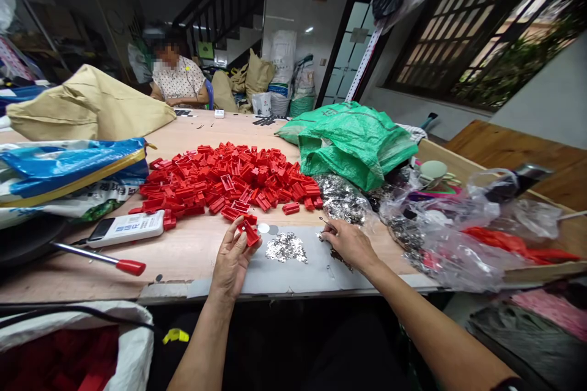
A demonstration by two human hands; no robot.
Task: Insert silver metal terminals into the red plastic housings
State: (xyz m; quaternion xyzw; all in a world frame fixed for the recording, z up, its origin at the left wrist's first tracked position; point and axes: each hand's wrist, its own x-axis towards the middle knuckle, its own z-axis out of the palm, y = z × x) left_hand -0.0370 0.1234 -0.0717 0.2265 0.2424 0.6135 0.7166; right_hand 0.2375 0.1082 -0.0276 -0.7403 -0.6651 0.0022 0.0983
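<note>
Pinched between the thumb and fingers of my left hand (230,259) is a small red plastic housing (249,233), hollow side showing. My right hand (349,243) is closed on a thin metal tool (324,220), whose exact kind I cannot make out. Beneath the right fingers lie small dark metal pieces (340,261), partly hidden by the hand. Between my hands, a flat heap of shiny metal pieces (287,248) rests on a grey sheet (275,280). Just behind my left hand spreads a big pile of red plastic housings (229,177).
Right of the pile sit a green woven sack (353,140) and clear bags of metal pieces (343,198). At left are a white handheld device (131,228), a red-tipped lever (103,258) and a blue-white sack (73,171). A person (178,79) sits across the table.
</note>
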